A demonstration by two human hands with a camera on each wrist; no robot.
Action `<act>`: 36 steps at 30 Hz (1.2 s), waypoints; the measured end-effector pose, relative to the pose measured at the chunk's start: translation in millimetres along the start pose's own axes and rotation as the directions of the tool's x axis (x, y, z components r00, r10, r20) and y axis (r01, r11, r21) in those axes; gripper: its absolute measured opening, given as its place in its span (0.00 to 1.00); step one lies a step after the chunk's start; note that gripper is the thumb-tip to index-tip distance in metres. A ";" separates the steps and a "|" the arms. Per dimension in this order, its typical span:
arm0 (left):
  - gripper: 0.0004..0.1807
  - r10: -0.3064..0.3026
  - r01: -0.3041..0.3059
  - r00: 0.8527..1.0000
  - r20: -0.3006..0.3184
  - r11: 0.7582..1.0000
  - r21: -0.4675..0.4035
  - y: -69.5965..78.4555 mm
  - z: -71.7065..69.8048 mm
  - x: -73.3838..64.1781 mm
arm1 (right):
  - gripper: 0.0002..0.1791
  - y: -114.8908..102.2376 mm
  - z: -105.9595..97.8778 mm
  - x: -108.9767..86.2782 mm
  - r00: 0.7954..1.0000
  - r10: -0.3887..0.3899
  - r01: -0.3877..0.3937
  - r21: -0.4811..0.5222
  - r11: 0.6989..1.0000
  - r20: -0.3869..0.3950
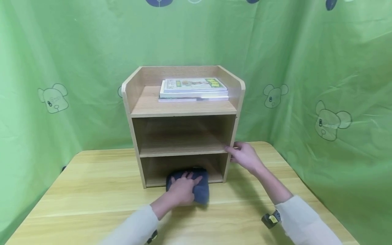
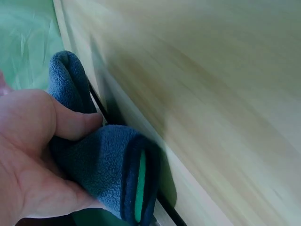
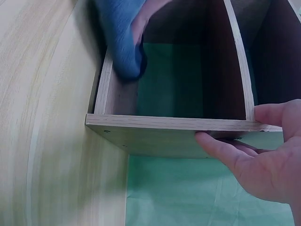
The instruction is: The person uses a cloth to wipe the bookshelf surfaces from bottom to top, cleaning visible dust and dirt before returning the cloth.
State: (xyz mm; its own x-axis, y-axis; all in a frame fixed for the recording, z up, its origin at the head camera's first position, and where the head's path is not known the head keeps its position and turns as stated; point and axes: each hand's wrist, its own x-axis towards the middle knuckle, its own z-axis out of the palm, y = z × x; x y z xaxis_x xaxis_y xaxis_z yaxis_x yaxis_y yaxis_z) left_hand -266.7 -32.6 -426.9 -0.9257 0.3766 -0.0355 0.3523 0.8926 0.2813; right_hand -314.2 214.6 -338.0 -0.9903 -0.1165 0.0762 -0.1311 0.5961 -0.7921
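Observation:
A light wooden shelf unit (image 1: 183,153) stands on the table, its two open compartments facing me. My left hand (image 1: 182,190) holds a dark blue cloth (image 1: 201,194) at the front of the lower compartment, over the bottom board's edge. In the left wrist view the fuzzy cloth (image 2: 103,155) is folded over, with my thumb lying across it and a green strip showing in its fold. My right hand (image 1: 246,158) grips the right side panel near the middle board. The right wrist view shows its digits on both sides of that panel (image 3: 164,123).
Several stacked books (image 1: 194,90) lie on the top of the unit, between its raised sides. The pale wood table (image 1: 101,190) extends to both sides. Green curtains (image 1: 92,51) with printed bear heads hang behind and at the sides.

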 end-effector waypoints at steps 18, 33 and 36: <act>0.44 -0.062 0.061 0.998 -0.012 0.993 -0.100 -61.5 -21.2 -24.3 | 0.37 0.2 0.0 -0.6 1.000 0.013 -0.012 -0.012 1.000 0.014; 0.48 -0.050 0.046 0.999 -0.019 0.987 -0.156 28.6 11.7 21.2 | 0.34 1.0 0.6 -0.1 1.000 0.014 -0.014 0.007 1.000 -0.009; 0.48 -0.033 0.029 0.999 -0.024 0.990 -0.137 47.5 18.0 27.3 | 0.34 -0.4 1.9 -1.0 1.000 0.009 -0.009 0.004 1.000 -0.016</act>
State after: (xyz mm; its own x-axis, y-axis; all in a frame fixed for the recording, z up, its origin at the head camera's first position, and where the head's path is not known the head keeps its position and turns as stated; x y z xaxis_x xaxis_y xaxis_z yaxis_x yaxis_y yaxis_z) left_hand -272.7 24.6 -431.8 -0.9398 0.3409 -0.0221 0.3027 0.8610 0.4087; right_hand -313.1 213.0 -338.9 -0.9920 -0.0990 0.0789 -0.1225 0.5938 -0.7952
